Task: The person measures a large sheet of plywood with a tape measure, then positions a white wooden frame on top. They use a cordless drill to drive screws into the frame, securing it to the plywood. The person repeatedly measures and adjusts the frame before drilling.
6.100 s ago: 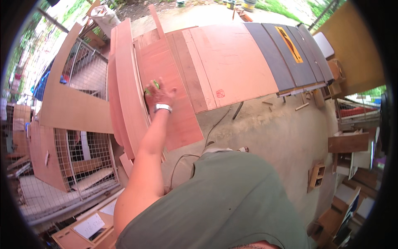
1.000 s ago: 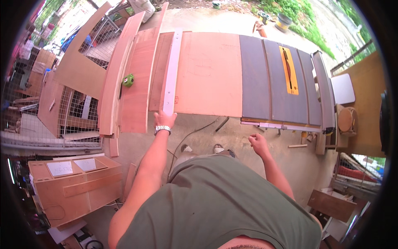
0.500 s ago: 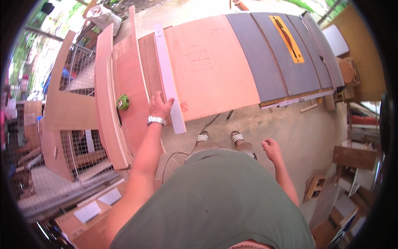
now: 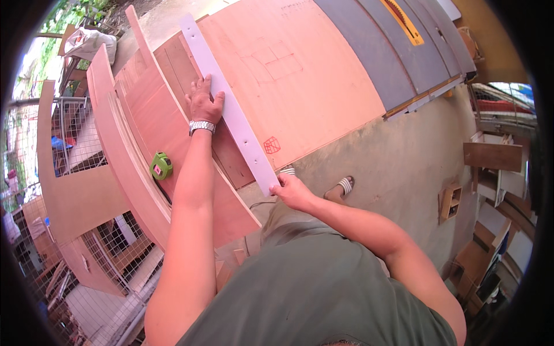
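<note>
A long pale lilac bar (image 4: 228, 113) with small holes lies along the left edge of a pinkish plywood panel (image 4: 323, 75). At the bar's near end my right hand (image 4: 292, 192) grips it between thumb and fingers. Farther up, my left hand (image 4: 204, 102), a metal watch at the wrist, rests flat with fingers spread on the boards beside the bar. Its thumb reaches to the bar's left side. A pencilled shape and a small red mark show on the panel. Left of my left forearm, a green tape measure (image 4: 161, 166) sits on a stack of wooden boards (image 4: 138, 115).
To the panel's right is a grey saw table (image 4: 369, 43) with a circular blade in a yellow insert (image 4: 404, 23). Wire mesh fencing (image 4: 81, 138) stands at the left. Wooden offcuts and a small wooden box (image 4: 451, 203) lie at the right. My sandalled feet are below the panel's near edge.
My right hand has come from my side to the bar's near end and taken hold of it. My left hand has shifted farther up beside the bar. The whole view has turned.
</note>
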`<move>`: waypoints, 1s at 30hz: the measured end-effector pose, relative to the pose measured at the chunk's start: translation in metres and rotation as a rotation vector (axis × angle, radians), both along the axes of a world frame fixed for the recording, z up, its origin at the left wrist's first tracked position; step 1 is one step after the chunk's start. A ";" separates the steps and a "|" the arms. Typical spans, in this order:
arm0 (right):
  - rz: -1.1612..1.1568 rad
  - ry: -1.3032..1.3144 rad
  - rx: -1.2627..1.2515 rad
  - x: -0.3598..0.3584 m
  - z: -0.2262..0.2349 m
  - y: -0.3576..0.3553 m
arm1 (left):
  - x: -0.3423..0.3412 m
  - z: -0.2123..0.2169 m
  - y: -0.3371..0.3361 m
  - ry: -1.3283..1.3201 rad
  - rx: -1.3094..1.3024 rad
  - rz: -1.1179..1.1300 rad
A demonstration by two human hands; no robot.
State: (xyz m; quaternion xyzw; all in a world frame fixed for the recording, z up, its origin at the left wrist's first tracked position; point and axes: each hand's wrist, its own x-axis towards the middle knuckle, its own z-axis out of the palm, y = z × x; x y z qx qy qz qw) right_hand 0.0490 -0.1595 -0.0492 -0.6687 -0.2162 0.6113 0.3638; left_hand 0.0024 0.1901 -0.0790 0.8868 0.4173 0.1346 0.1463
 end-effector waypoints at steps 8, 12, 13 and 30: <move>-0.223 0.089 0.107 -0.026 -0.028 -0.013 | -0.003 -0.005 0.000 -0.086 0.013 -0.019; -0.245 0.134 0.116 -0.024 -0.030 -0.015 | 0.001 -0.002 -0.003 -0.059 0.021 0.001; -0.265 0.145 0.126 -0.023 -0.030 -0.015 | 0.001 -0.001 -0.004 -0.050 0.017 0.004; -0.256 0.185 0.121 -0.011 -0.012 -0.014 | 0.003 0.000 -0.002 0.012 0.066 -0.022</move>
